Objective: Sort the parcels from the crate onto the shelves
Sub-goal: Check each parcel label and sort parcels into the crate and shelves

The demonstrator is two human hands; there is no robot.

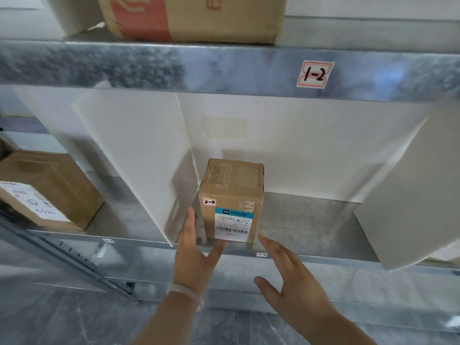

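Presently we note the parcel (231, 202) upright on the shelf (311, 220), left hand (196, 252) flat beside it, right hand (288, 272) spread, clear. We judge it stiff, light; grip opposite sides.

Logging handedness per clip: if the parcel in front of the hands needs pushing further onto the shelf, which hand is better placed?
Probably the left hand: its fingers lie beside the parcel, thumb at its front bottom edge. The right hand is open and apart from it.
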